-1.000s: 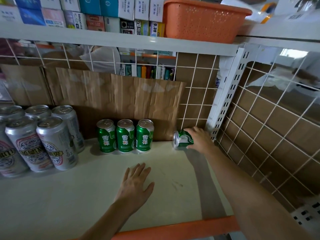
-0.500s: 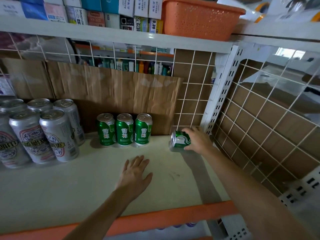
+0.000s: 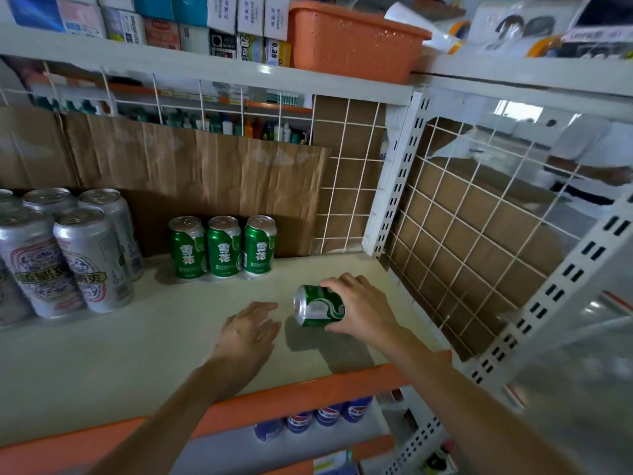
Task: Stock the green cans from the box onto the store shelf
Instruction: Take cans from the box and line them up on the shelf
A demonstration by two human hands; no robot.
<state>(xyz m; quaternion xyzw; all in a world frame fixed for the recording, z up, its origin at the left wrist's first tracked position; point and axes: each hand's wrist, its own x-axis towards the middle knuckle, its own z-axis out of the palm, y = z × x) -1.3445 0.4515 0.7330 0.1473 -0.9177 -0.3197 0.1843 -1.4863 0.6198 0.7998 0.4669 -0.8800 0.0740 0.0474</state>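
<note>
Against the cardboard [image 3: 205, 166] — three green cans [image 3: 222, 246] reading 雪花.

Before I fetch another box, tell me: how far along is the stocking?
Done: three cans stand in a row at the back of the shelf. In hand: the right hand grips a fourth can, lying sideways; the left hand is open beside it. Left: stand it by the row. Box not in view.

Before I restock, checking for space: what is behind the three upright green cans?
Brown cardboard stands behind the cans. The shelf strip between them is hidden by the cans.
</note>
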